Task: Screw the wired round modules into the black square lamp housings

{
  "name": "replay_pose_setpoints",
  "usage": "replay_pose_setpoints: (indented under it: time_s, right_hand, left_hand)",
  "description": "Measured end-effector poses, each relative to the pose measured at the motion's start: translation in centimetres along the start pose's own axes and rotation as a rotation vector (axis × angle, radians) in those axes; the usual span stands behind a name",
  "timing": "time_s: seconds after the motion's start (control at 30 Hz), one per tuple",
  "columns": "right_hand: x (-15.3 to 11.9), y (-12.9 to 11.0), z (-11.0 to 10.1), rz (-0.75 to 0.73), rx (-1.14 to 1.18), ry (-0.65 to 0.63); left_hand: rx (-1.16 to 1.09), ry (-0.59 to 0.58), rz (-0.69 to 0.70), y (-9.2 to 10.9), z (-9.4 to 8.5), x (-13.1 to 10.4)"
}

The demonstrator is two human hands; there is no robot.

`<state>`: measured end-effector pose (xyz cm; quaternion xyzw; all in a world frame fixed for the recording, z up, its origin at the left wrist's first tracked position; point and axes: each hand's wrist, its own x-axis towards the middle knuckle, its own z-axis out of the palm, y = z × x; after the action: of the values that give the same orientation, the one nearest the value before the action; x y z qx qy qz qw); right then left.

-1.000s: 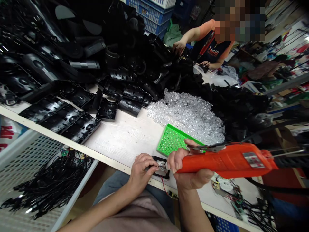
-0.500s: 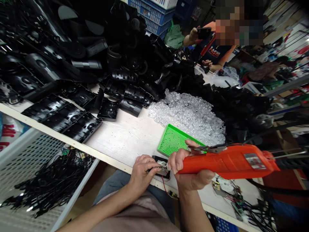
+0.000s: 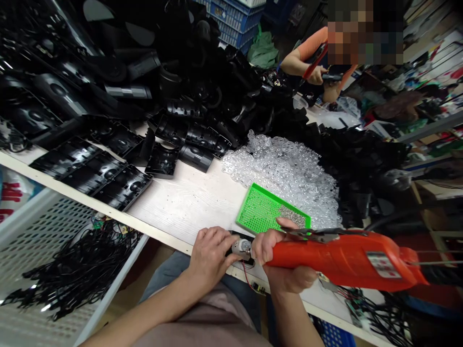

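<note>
My right hand is wrapped round an orange electric screwdriver, its front end pointing left. Just left of that end is a black plastic housing with a pale round part in it, at the table's front edge. My left hand grips the left side of this housing, fingers closed over it. Red wires run down from the housing to a small circuit board at the edge. Behind my hands lies a green perforated tray with small screws at its right end. The screwdriver's tip is hidden.
Clear plastic discs are heaped behind the tray. Black housing shells cover the table's left and back. A white basket with black cables stands at lower left. Circuit boards with wires lie at right. A co-worker is across.
The screwdriver's rear has swung down slightly. My left fingers have shifted off the pale round part, which shows more now. The co-worker's hands have moved lower and to the right.
</note>
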<state>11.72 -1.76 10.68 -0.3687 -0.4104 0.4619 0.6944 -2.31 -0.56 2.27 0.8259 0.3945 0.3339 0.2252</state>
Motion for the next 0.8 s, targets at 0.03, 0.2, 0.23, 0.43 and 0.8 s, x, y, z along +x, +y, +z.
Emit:
replay_pose_setpoints:
  time_s: [0.03,0.2,0.23,0.43,0.8]
  right_hand:
    - [0.1,0.0,-0.2,-0.015,-0.013,0.014]
    - [0.5,1.3,-1.0,-0.035,-0.014,0.043]
    - [0.6,1.7,-1.0,-0.032,-0.011,0.044]
    - [0.5,3.3,-1.1,0.017,-0.013,0.037]
    - [0.5,2.9,-0.5,0.008,-0.042,0.028]
  left_hand:
    - [-0.007,-0.025,-0.034,-0.2,0.1,0.0]
    - [-0.088,-0.168,-0.081,-1.1,1.2,-0.4]
    - [-0.092,-0.192,-0.083,-1.2,1.4,-0.5]
    - [-0.071,-0.234,-0.118,-1.0,2.0,-0.5]
    - [-0.107,-0.07,-0.052,-1.1,2.0,-0.8]
